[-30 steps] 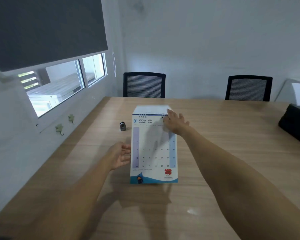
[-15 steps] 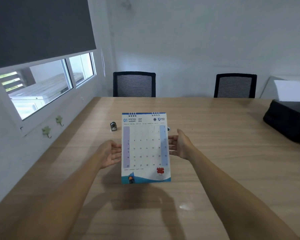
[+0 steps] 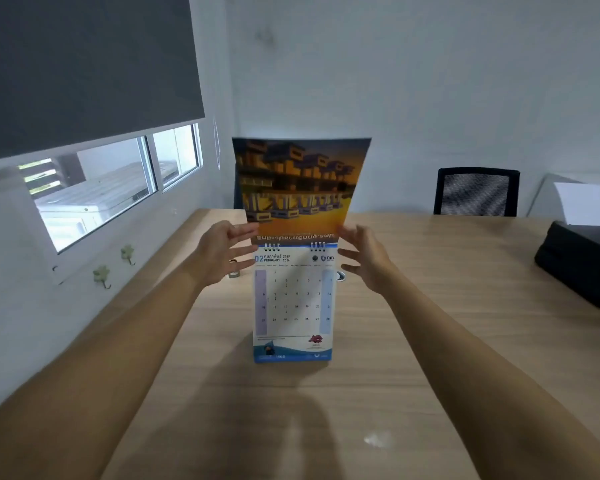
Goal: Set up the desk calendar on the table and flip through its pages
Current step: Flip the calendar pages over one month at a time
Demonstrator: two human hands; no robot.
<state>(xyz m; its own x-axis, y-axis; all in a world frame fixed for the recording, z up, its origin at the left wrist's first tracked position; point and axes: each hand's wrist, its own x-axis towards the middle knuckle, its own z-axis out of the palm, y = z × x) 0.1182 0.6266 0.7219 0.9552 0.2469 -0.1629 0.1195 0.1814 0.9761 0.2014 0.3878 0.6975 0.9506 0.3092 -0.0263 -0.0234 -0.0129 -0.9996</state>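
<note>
Head view: the desk calendar [image 3: 293, 306] stands upright on the wooden tabletop [image 3: 430, 323], its foot planted and its face towards the wearer, so it looks set up already. One page [image 3: 300, 188] stands raised above the wire rings, its photo side showing upside down, with February laid bare below: a flip caught midway, I'd say. The left hand [image 3: 222, 256] sits by the calendar's top-left corner, fingers spread wide, tips at the page's lower edge, gripping nothing. The right hand [image 3: 364, 258] mirrors it at the top-right corner, splayed, fingertips brushing the page edge. Both seem to steady the sheet rather than pinch it, probably to guide it over the back
</note>
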